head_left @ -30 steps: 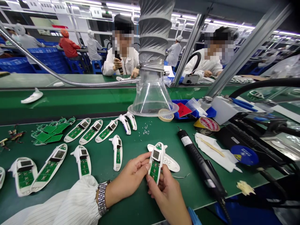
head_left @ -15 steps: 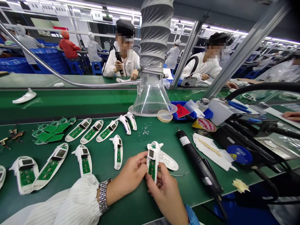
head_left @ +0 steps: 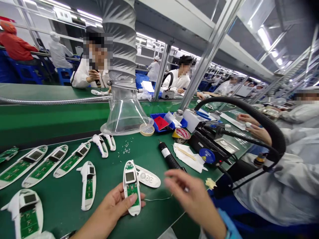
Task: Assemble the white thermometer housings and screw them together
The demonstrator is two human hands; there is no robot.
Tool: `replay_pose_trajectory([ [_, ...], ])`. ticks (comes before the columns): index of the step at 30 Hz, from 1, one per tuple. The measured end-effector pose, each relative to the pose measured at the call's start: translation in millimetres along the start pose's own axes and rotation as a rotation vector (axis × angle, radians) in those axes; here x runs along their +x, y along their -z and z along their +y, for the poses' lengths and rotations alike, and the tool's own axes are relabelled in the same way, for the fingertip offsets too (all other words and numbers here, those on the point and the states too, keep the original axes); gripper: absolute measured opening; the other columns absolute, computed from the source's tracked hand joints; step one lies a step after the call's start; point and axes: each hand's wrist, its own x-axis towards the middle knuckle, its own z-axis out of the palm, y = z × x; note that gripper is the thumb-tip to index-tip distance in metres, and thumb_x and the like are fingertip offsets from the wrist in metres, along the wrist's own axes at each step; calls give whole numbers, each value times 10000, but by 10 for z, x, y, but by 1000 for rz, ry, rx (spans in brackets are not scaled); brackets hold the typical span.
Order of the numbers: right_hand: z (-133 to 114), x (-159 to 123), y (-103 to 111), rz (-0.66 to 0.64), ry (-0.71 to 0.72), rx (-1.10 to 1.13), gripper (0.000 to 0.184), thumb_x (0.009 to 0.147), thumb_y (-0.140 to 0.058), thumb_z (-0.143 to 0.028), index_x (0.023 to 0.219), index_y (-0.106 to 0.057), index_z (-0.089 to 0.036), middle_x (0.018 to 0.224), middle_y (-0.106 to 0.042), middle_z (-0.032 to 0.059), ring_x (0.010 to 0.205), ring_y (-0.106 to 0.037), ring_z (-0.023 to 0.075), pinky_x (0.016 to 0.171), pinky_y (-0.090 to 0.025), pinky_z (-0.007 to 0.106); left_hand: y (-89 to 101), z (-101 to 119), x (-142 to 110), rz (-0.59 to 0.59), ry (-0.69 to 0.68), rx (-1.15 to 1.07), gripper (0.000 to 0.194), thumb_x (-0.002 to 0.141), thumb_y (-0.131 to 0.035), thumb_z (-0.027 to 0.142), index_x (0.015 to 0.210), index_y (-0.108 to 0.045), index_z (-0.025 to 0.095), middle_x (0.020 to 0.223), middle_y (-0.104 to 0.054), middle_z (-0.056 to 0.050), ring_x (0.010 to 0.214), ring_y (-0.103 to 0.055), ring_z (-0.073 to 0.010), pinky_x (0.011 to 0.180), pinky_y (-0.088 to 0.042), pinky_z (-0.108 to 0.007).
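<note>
My left hand [head_left: 116,202] is closed around a white handheld device shell [head_left: 131,186] with a green circuit board and a small grey display, its thumb lying over the board's lower part. Just behind it, a white cover [head_left: 149,177] with round recesses lies on the green table. My right hand [head_left: 191,192], smeared by motion, is off the shell with fingers apart. It is in front of the black electric screwdriver [head_left: 168,156], covering its rear part. Small screws [head_left: 126,147] are scattered farther back.
Several similar white shells [head_left: 59,162] with boards lie at left. A clear suction hood [head_left: 127,116] hangs over the table's far side. Behind the screwdriver are a tape roll [head_left: 181,134], a blue tray [head_left: 184,122] and a black cable arch [head_left: 269,129]. Co-workers sit beyond and at right.
My right hand has let go of the shell and moved right toward the screwdriver. My left hand now holds the shell alone, its front facing me. The view has turned right.
</note>
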Motion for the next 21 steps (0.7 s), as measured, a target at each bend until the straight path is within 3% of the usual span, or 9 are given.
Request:
replay_pose_trajectory([
  [1,125,110,162,170,-2,-170,327,877,-438,-460,946,-630,-205,701,-621,11,577,-553,144,535,-444,228,-2,4,1,8,22,-9,479,699,-718,442,1065,-558,178,1007,-671,-62,912,-625,-195,869,-468,-314],
  [3,424,371,419,252,-21,-283,327,856,-426,-425,929,-629,-179,857,-643,69,696,-569,189,646,-456,292,-10,11,3,27,36,-15,522,683,-738,427,1086,-531,168,1001,-669,-72,898,-637,-199,864,-478,-313],
  [6,860,731,603,207,-47,-396,203,748,-527,-329,791,-641,-167,766,-617,85,759,-548,247,695,-432,359,-22,9,1,26,26,-13,564,657,-764,401,1096,-509,154,1018,-655,-87,884,-644,-196,838,-498,-300],
  [9,1134,914,640,155,-61,-430,118,691,-583,-277,683,-600,-161,676,-575,58,716,-540,238,706,-421,378,-27,0,1,18,-18,15,534,675,-748,395,1086,-513,147,1024,-629,-97,884,-636,-209,709,-544,-288],
  [13,1280,934,674,124,-92,-366,129,695,-596,-295,672,-546,-178,647,-590,51,623,-564,228,594,-431,341,-25,3,15,26,-36,14,564,691,-729,387,1148,-491,159,998,-601,-94,910,-619,-231,571,-553,-255],
  [18,1328,892,677,227,-127,-217,225,866,-439,-402,821,-458,-182,697,-631,110,626,-627,204,571,-474,309,-17,-13,35,6,-68,-5,518,682,-733,369,1090,-505,147,946,-593,-78,875,-616,-210,582,-552,-254],
  [21,1279,865,701,284,-139,-187,294,878,-430,-446,916,-490,-160,681,-642,109,592,-631,205,545,-489,308,-14,-27,39,-2,-76,-19,534,671,-739,361,1093,-492,149,903,-588,-64,862,-609,-205,607,-552,-278],
])
